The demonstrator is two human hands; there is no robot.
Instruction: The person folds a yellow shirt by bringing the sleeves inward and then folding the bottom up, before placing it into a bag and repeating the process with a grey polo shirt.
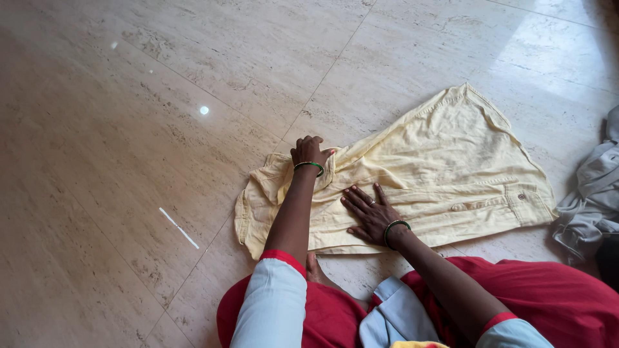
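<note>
Pale yellow shirt (412,174) lies crumpled on marble floor (161,129); left hand (311,152) clenched on a fabric fold, right hand (371,216) flat, fingers spread; risk: the pinned cloth may bunch if the fold is tugged.

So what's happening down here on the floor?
A person sitting on the tiled floor works on a pale yellow shirt spread flat. The left hand bunches the cloth near its upper edge, while the right hand presses flat on the middle. A grey garment lies crumpled at the right.
</note>
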